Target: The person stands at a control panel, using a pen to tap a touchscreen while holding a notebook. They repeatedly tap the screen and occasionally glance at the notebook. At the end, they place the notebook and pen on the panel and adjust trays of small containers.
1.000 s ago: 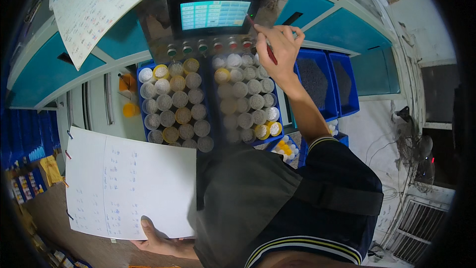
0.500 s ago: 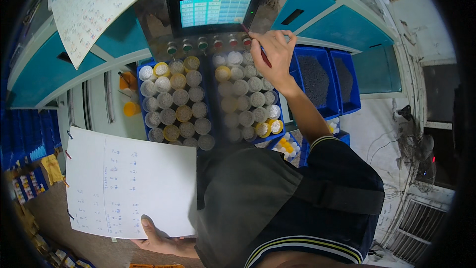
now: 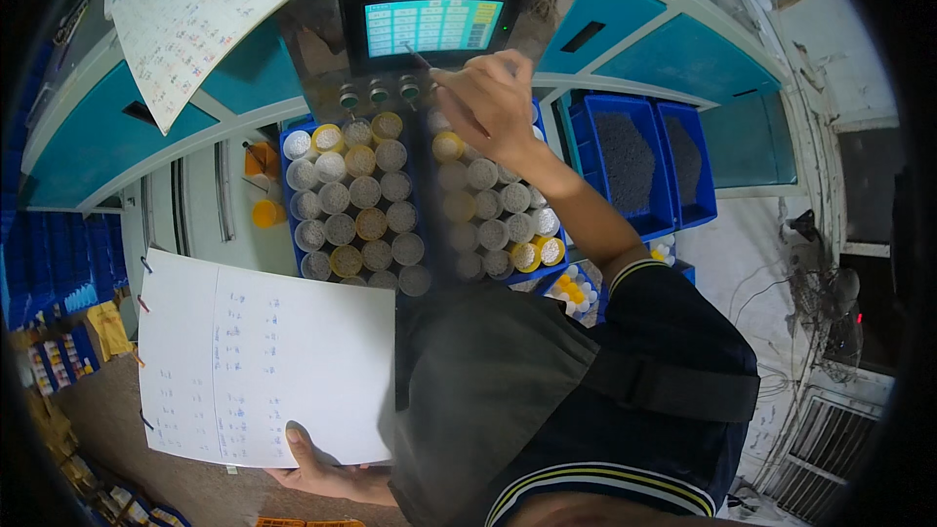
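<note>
My left hand (image 3: 320, 471) grips the lower edge of a white notebook (image 3: 337, 361), thumb on top of the page and fingers underneath. Blue handwriting and a ruled line run over the open page, and small coloured rings sit along its left edge. In my right hand (image 3: 493, 105) is a slim pen (image 3: 421, 60), its tip at the lower part of a lit touchscreen (image 3: 434, 25). Green push buttons (image 3: 379, 92) show below the screen; my right hand hides others beside them. Under that arm are blue trays with white and yellow cups (image 3: 365, 192) of pale granules.
Blue bins (image 3: 623, 161) of dark grey granules stand at the right. A handwritten sheet (image 3: 220, 15) hangs over the teal panels at upper left. An orange container (image 3: 264, 213) is left of the cups. A fan (image 3: 830, 283) stands at far right.
My right hand has moved left with the pen, from the screen's lower right corner to its lower middle. The screen shows a different layout. My left hand keeps its hold on the notebook.
</note>
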Available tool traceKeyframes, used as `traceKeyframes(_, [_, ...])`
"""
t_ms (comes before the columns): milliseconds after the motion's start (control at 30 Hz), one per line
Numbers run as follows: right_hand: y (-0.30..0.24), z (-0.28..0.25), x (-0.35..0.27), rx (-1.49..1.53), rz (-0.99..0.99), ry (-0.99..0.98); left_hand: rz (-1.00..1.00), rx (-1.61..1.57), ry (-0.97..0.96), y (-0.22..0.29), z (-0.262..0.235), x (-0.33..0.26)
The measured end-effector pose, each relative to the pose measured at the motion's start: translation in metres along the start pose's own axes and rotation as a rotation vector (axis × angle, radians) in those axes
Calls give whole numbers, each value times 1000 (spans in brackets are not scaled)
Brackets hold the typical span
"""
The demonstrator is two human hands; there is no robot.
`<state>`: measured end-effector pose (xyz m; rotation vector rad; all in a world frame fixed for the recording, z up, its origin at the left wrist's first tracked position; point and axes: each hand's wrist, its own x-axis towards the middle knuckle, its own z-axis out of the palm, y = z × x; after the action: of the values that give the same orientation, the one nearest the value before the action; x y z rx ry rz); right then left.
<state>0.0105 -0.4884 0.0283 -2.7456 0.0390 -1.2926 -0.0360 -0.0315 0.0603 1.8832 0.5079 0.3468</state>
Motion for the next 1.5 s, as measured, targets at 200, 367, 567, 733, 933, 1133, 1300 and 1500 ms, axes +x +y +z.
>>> traceKeyframes(200, [9,-26,-3,-124,61,101,13,-19,-14,9,4,-6])
traceKeyframes(367, [16,-36,0,-211,98,135,-24,-56,-39,3,0,-2])
traceKeyframes(567, [17,-34,-8,-173,80,160,-3,-47,-68,-4,-4,4])
traceKeyframes(733, [16,-33,-11,-129,79,114,-9,-18,-47,-2,-3,-1])
traceKeyframes(933, [14,-26,-6,-124,43,91,17,-12,-55,-1,-1,2])
traceKeyframes(1133, [15,-28,-15,-119,81,60,-19,-30,-27,-2,-2,-1])
traceKeyframes(1300, [8,-20,-13,-63,42,55,-40,17,5,-2,-2,1])
traceKeyframes(1500, [-7,8,3,20,-12,-3,-27,-4,-25,4,1,-4])
